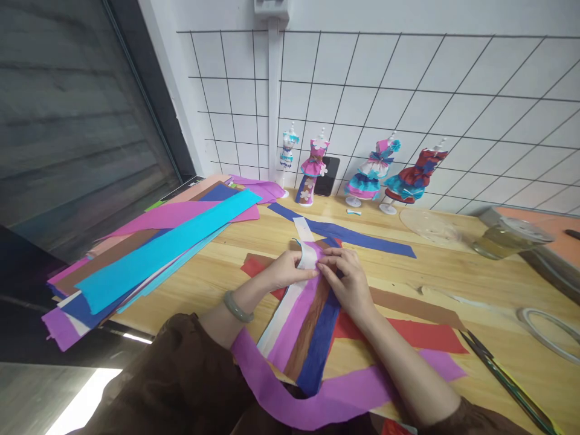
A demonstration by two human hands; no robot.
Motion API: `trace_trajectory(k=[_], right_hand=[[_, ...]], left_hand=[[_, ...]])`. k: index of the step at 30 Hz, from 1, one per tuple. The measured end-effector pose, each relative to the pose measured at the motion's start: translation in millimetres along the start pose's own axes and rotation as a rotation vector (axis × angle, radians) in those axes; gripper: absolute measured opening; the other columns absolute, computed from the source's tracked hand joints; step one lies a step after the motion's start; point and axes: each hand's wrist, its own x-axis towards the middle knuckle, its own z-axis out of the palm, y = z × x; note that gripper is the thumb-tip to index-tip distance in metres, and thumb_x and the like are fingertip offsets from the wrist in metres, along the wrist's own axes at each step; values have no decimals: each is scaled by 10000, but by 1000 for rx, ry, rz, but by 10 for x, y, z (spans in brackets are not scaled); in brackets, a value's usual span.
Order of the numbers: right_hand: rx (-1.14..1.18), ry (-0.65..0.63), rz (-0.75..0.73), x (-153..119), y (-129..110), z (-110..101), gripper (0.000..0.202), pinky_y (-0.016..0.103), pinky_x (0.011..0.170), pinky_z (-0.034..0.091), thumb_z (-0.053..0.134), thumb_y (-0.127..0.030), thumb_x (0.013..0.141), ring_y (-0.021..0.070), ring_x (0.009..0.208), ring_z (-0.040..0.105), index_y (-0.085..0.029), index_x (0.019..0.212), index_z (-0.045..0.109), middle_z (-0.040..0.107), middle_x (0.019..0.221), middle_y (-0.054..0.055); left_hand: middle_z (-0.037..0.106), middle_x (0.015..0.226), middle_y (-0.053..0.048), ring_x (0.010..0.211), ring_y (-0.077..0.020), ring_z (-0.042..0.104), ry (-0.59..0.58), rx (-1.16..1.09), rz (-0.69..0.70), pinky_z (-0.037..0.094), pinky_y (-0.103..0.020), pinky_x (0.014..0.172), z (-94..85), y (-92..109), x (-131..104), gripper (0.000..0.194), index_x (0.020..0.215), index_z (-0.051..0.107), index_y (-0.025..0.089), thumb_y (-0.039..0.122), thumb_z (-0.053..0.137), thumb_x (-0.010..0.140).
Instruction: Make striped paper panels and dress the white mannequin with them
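In front of me lies a striped crepe-paper piece (301, 326), with long white, purple, brown and blue bands that spread towards me. A white strip (302, 228) sticks out past its far, narrow end. My left hand (290, 269) is closed on that narrow end from the left, its thumb lying across the white and purple paper. My right hand (347, 275) pinches the same end from the right, thumb and fingertips on the purple band. Beneath the hands, whatever the paper is fixed to stays hidden. A loose purple strip (317, 408) curves across the near table edge.
Left of me lies a pile of coloured paper strips (167, 248). Blue (371, 237) and red (426, 336) strips lie around the hands. Scissors (502, 374), a tape roll (548, 329) and a cup (507, 238) are at right. Dressed miniature mannequins (371, 169) and a phone (328, 176) stand by the wall.
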Motion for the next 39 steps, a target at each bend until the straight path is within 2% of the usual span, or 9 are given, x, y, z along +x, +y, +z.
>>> trace_trajectory(k=[6, 9, 13, 17, 23, 27, 32, 39], right_hand=[[-29, -30, -27, -5, -7, -21, 99, 470, 861, 392, 520, -254, 823, 239, 985, 497, -243, 838, 617, 579, 1008, 71], [-36, -48, -65, -7, -51, -35, 95, 465, 870, 391, 524, -240, 821, 240, 1012, 482, -239, 844, 616, 567, 1027, 77], [-21, -64, -81, -8, -92, -43, 96, 446, 886, 383, 523, -227, 821, 235, 1038, 471, -228, 839, 618, 558, 1046, 83], [38, -18, 5, -10, -84, -43, 92, 444, 892, 377, 523, -254, 823, 230, 1024, 485, -235, 830, 613, 565, 1031, 71], [125, 13, 120, -10, -79, -36, 122, 446, 875, 391, 507, -291, 827, 231, 990, 508, -236, 825, 616, 580, 990, 68], [146, 1, 124, -2, -85, -36, 131, 439, 869, 394, 501, -297, 830, 227, 980, 512, -234, 820, 616, 578, 989, 68], [150, -9, 140, -1, -83, -37, 150, 434, 865, 392, 488, -303, 839, 226, 976, 511, -230, 802, 613, 575, 980, 69], [149, -6, 148, -6, -77, -40, 148, 418, 866, 386, 489, -297, 838, 221, 975, 511, -222, 806, 612, 575, 977, 71]], left_hand=[[614, 804, -41, 684, -128, 526, -46, -145, -79, 380, -232, 614, -16, 41, -13, 405, 969, 631, 108, 368, 667, 661], [586, 691, -21, 605, -109, 491, 6, -176, -108, 363, -235, 582, -32, 11, 4, 334, 861, 649, 108, 406, 599, 720], [515, 588, 12, 547, -90, 421, 95, -153, -43, 333, -233, 551, -55, -53, 30, 290, 702, 633, 120, 402, 575, 737], [546, 604, -4, 573, -111, 457, 90, -172, -35, 349, -245, 560, -44, -67, 31, 287, 703, 644, 120, 401, 589, 724], [640, 772, -67, 698, -164, 557, 9, -302, -106, 408, -275, 631, 9, 18, -4, 365, 883, 663, 109, 428, 601, 716], [643, 826, -65, 734, -159, 565, -40, -227, -102, 412, -263, 658, -3, 28, -21, 396, 931, 658, 98, 389, 667, 663], [618, 729, -29, 669, -137, 536, -5, -90, -78, 386, -233, 599, -15, 8, -27, 372, 889, 675, 97, 377, 673, 644], [593, 715, -26, 641, -121, 506, -16, -59, -88, 375, -225, 585, -9, 53, -38, 366, 889, 675, 93, 366, 669, 644]])
